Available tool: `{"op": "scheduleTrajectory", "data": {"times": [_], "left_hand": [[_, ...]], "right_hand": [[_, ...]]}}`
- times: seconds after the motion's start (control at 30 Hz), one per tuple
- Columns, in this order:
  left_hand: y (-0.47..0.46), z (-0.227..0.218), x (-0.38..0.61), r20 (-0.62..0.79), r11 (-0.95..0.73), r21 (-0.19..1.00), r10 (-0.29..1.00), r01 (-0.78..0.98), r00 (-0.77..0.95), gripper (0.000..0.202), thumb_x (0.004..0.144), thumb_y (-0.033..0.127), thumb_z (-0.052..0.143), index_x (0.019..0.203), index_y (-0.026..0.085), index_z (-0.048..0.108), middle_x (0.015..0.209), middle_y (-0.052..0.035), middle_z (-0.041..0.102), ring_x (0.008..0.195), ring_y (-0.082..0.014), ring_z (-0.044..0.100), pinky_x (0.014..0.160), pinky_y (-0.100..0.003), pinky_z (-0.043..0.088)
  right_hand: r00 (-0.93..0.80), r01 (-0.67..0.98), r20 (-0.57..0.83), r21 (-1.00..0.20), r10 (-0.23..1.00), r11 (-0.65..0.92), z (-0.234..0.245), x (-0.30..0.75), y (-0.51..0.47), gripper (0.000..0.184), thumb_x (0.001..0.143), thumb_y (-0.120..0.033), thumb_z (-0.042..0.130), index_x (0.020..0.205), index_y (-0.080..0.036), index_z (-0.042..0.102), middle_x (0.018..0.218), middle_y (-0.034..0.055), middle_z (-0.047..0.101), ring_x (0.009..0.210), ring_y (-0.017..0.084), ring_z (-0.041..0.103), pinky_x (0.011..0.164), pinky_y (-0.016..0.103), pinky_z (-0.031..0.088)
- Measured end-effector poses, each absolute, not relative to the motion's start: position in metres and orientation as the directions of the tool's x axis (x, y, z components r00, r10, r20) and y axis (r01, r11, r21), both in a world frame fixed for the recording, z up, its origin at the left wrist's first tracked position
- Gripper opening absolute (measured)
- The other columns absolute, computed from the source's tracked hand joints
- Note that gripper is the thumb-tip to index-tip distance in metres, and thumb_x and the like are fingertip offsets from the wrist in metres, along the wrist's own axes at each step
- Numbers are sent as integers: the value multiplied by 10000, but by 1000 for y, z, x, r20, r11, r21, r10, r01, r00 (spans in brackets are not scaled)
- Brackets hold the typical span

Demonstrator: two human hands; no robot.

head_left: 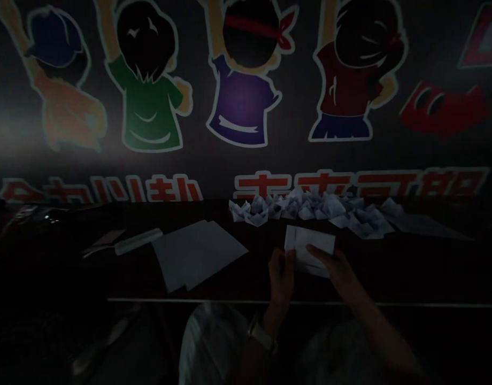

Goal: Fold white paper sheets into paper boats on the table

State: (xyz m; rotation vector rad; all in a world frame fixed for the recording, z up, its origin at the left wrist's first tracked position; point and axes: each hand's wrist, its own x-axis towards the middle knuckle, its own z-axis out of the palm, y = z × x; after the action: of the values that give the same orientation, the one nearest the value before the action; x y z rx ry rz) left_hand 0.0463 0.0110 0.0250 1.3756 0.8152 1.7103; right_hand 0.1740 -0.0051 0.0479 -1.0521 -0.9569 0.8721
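Left hand (281,278) pinches folded paper (310,248) at its edge, right hand (340,275) lies across it with fingers pressed together, all over table (414,267), paper boats (298,208) beyond; keep both grips even so creases stay square.

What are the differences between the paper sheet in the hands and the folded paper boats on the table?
The paper sheet is a nearly flat rectangle with crease lines, while the folded paper boats are raised, pointed shapes. The sheet is held between the left hand and right hand, while the boats rest on the dark table, away from the hands. The sheet is a single piece; the boats form a crowded row. Both look like pale paper.
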Motion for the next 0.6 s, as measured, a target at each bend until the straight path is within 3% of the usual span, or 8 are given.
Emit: {"op": "scheduleTrajectory", "data": {"times": [0.23, 0.47, 0.6], "left_hand": [[30, 21, 54, 495, -509, 845, 860, -160, -123, 396, 780, 558, 505, 663, 187, 428, 630, 32, 401, 600, -104, 380, 590, -213, 336], [62, 26, 53, 487, -499, 856, 866, -133, -113, 375, 758, 552, 537, 730, 183, 481, 671, 14, 450, 644, -119, 423, 616, -224, 356], [77, 29, 44, 530, -532, 842, 847, -89, -43, 393, 741, 548, 556, 657, 185, 433, 632, 35, 382, 603, -106, 366, 574, -221, 323]], "right_hand": [[378, -151, 139, -966, 915, 209, 60, 172, 15, 356, 473, -389, 803, 719, -145, 727, 764, 70, 733, 822, 317, 664, 727, 391, 514], [362, -164, 197, -949, 911, 270, 74, 178, 35, 340, 494, -412, 779, 695, -144, 719, 661, 43, 714, 705, 266, 662, 669, 350, 496], [346, -162, 265, -928, 900, 335, 85, 187, 42, 299, 499, -417, 758, 635, -158, 698, 589, 22, 678, 625, 222, 632, 612, 315, 480]]}}
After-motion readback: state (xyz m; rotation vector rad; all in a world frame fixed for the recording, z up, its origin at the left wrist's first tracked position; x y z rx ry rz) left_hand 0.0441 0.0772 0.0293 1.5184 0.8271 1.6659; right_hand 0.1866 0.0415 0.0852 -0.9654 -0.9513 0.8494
